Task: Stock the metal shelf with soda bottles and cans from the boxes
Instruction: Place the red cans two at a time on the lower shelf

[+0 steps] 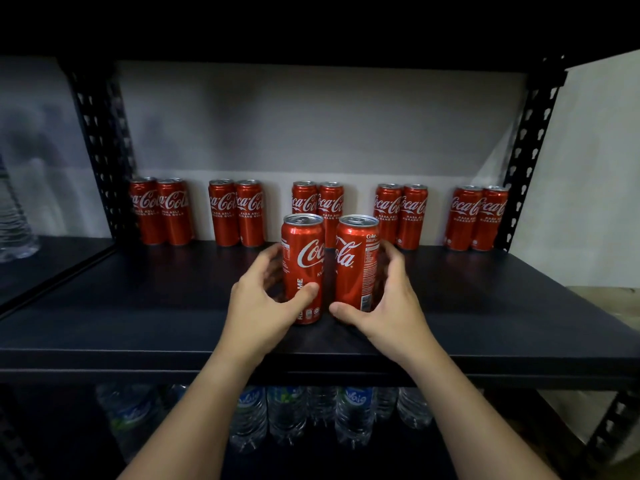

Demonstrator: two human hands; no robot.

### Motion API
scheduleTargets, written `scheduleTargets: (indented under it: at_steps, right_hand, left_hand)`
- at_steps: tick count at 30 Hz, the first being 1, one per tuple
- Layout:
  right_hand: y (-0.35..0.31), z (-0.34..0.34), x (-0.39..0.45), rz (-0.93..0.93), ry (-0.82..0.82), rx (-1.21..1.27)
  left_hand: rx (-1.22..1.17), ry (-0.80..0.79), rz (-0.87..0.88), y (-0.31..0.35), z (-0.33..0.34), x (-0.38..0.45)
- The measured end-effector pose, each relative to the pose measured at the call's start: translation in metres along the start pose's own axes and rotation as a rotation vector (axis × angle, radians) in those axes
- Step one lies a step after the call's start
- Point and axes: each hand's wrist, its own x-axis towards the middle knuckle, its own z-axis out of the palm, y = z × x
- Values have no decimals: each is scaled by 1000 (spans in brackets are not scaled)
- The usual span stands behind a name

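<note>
Red cans fill our view: ten stand in five pairs along the back row (317, 211) of the dark metal shelf (138, 327), spread from nine o'clock to three o'clock, each pair touching and the pairs set apart. In front of the middle pair, near the centre of the board, we hold two more upright. Our left hand (266, 306) curls round the left can (303, 268), thumb pressed on its lower front and fingers wrapped behind at nine o'clock; our right hand (384, 306) curls round the right can (356, 263), thumb low at its base and fingers round the far side at three o'clock. The two cans stand just beside each other with a narrow gap between, their bases on or very near the board; we cannot tell which. We judge the step in hand to be setting this pair down as the start of a second row. The next move calls for closing the gap, turning both logos to face six o'clock, since they now sit rotated, and then letting go without knocking the pair behind. Below, at six o'clock, clear water bottles (287, 417) stand on the lower shelf.
</note>
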Motion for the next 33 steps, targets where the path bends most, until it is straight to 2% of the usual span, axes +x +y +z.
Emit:
scheduleTargets:
  at_steps: [4, 8, 16, 22, 29, 33]
  right_hand:
    - [-6, 2, -3, -21, 33, -77]
    - [-3, 1, -2, -2, 6, -49]
    - [-2, -2, -1, -13, -68, 24]
    - [-3, 4, -1, -15, 21, -46]
    - [4, -4, 3, 39, -59, 86]
    - [8, -4, 6, 53, -86, 154]
  left_hand:
    - [94, 66, 20, 2, 3, -2]
    - [107, 93, 5, -1, 2, 0]
    - [-20, -28, -51, -7, 0, 4]
    - [50, 42, -50, -5, 0, 3]
    - [-109, -63, -147, -11, -5, 7]
    - [-141, -79, -141, -10, -5, 8]
